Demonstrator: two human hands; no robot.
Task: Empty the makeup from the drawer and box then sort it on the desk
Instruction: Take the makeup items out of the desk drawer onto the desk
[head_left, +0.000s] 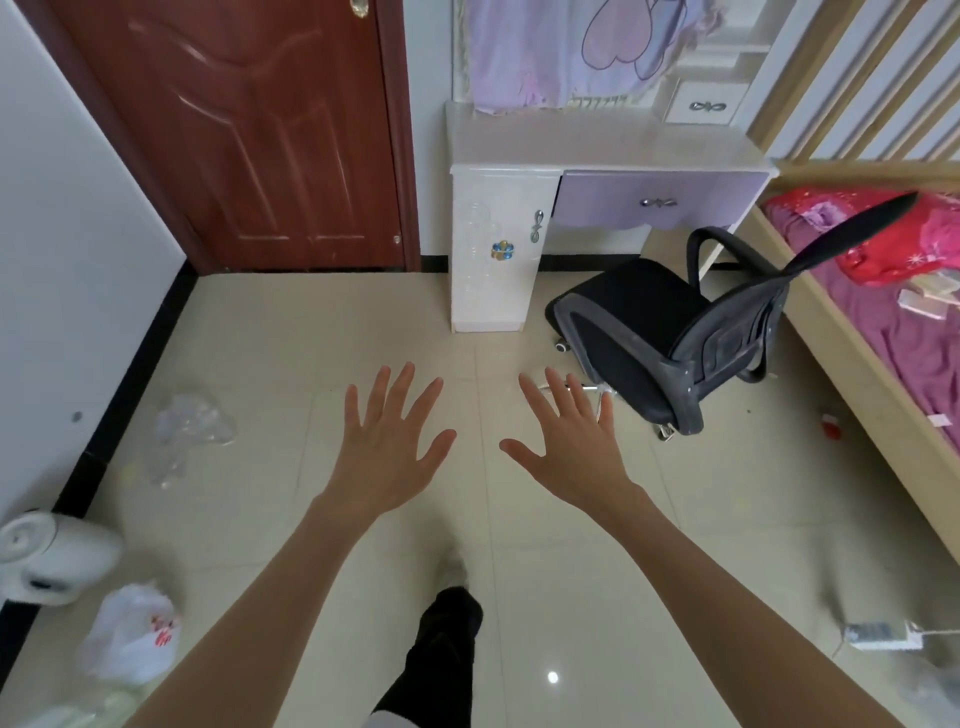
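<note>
A: Where are the hands?

B: Both are stretched out in front over the tiled floor (571, 545), backs up. The left hand (392, 447) has its fingers straight and spread, holding nothing. The right hand (569, 449) is the same: splayed, flat, nothing in it. They hang side by side, apart from each other.

A: And the desk?

B: The white desk (602, 148) stands against the far wall, well beyond both hands, up and a little to the right of them. Its lilac drawer (657, 200) sits closed under the top, with a small metal handle at the middle. To the left of the drawer is a white cabinet door (493, 249) with a blue flower sticker.

A: Any makeup in sight?

B: None that I can make out on the desk top. A small white drawer box (704, 104) stands at the back right of the desk, shut. I cannot tell what is inside either.

A: What lies between the hands and the desk?

B: A black office chair (670, 332) stands in front of the desk, just beyond the right hand. A brown door (249, 130) is left of the desk, a bed (893, 332) to the right, a crumpled clear plastic bag (187, 431) on the floor left of the left hand.
</note>
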